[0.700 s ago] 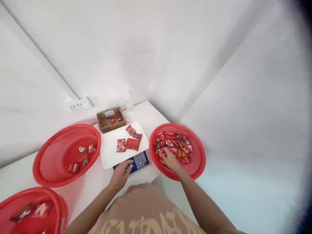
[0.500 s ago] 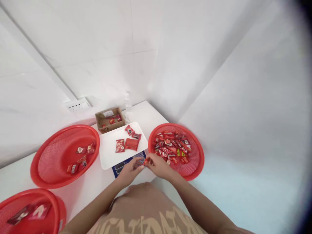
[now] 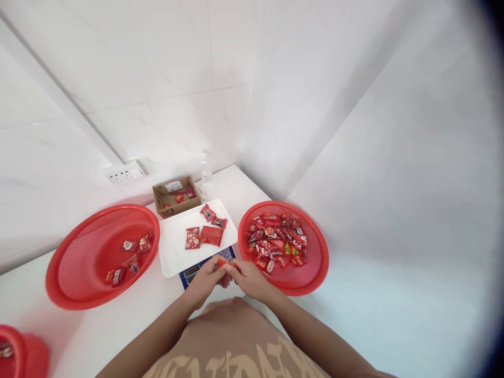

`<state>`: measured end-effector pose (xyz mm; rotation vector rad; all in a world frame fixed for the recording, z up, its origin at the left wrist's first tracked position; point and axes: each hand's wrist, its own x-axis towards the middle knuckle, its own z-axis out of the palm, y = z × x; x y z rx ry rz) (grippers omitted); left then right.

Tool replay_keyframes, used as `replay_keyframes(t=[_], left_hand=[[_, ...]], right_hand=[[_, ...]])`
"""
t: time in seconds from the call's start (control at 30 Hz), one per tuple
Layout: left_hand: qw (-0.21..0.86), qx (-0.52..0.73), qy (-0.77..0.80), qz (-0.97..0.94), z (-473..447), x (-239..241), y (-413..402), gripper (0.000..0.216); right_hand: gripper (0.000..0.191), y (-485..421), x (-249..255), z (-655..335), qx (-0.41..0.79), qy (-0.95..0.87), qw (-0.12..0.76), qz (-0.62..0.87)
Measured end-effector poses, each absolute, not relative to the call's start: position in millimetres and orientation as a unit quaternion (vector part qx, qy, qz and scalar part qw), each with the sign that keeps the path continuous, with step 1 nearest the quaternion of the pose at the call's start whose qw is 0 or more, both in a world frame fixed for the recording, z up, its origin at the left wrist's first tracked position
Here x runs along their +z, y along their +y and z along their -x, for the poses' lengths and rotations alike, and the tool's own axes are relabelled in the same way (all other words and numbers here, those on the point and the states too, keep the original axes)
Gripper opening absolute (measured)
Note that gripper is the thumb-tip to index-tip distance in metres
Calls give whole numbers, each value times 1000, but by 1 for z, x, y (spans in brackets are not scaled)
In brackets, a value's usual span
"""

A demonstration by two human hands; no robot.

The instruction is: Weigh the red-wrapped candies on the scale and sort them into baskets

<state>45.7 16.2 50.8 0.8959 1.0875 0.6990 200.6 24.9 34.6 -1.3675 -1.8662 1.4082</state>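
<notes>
My left hand (image 3: 209, 276) and my right hand (image 3: 249, 277) meet in front of my body, both closed with fingertips pinching a small red packet (image 3: 224, 261). Fingers cover most of it, so its print is hidden. Just beyond them lies a white tray (image 3: 173, 257) on a blue scale with keys (image 3: 190, 274). Several red wrapped packets (image 3: 211, 235) rest on the tray. By my right hand stands a red mesh basket (image 3: 321, 262) heaped with red wrapped snacks (image 3: 277, 239).
On the left is another red basket (image 3: 71, 262) with several packets inside. Part of a red container (image 3: 35, 354) shows at the lower left corner. Behind the tray stand a cardboard box (image 3: 179, 210) and a clear bottle (image 3: 205, 168), near the wall and a socket panel (image 3: 124, 172).
My hands have drawn closer together, and more of the red packet shows between them. The view has shifted slightly, leaving less of the lower left container in sight.
</notes>
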Motion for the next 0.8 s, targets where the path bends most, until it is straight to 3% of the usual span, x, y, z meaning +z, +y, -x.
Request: replay_keyframes(t=[0.33, 0.63, 0.8], left_hand=[[782, 351, 441, -266, -44, 49, 11, 38], [742, 368, 487, -276, -39, 48, 3, 34], [717, 378, 520, -268, -37, 46, 2, 36]], right_hand=[[36, 26, 32, -201, 508, -677, 229, 480], [35, 29, 27, -191, 524, -679, 191, 478], [35, 28, 26, -185, 463, -701, 176, 513]])
